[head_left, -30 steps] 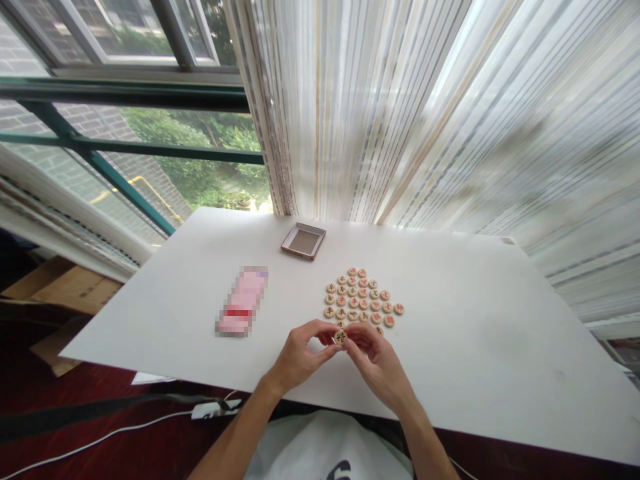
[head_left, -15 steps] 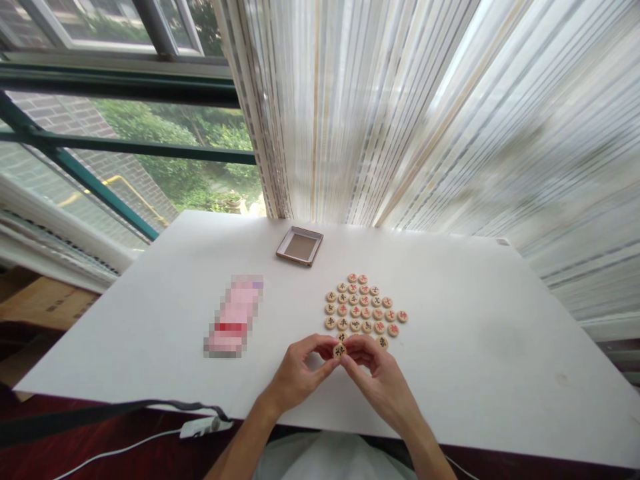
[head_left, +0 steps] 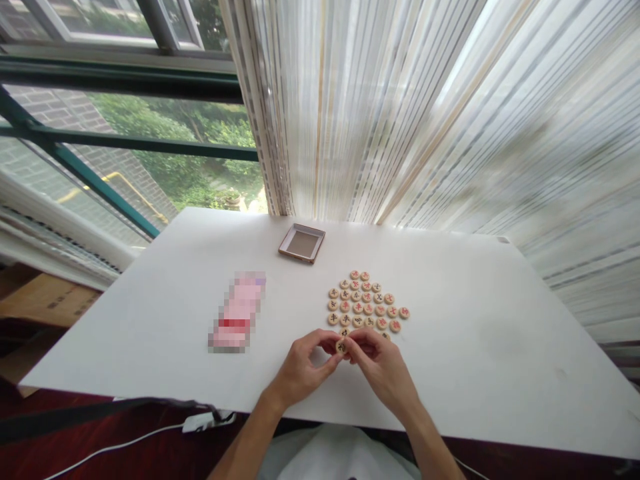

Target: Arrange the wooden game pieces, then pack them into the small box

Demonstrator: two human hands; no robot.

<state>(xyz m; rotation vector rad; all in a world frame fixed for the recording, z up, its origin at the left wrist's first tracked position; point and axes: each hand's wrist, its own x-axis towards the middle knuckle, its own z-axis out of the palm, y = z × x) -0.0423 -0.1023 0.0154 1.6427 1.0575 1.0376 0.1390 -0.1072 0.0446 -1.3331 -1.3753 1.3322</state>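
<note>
Between the fingertips of both hands is a round wooden Chinese chess piece (head_left: 341,347) with a black character, its face turned towards me. My left hand (head_left: 309,363) pinches it from the left. Thumb and fingers of my right hand (head_left: 376,363) close on it from the right. Just beyond the hands, many Chinese chess pieces (head_left: 357,308) lie flat in rough rows, some marked in red and some in black. The nearest row is partly hidden behind my fingers.
A shallow square box lid or tray (head_left: 302,243) sits near the far edge of the white table (head_left: 475,333). Left of the pieces lies a blurred pink object (head_left: 237,312). A white power strip (head_left: 207,421) and cable are below the front edge; striped curtains (head_left: 350,113) hang behind.
Both hands keep hold of the piece, which has turned slightly between the fingers. My right hand has shifted a little, covering more of the nearest row. The view has tilted slightly.
</note>
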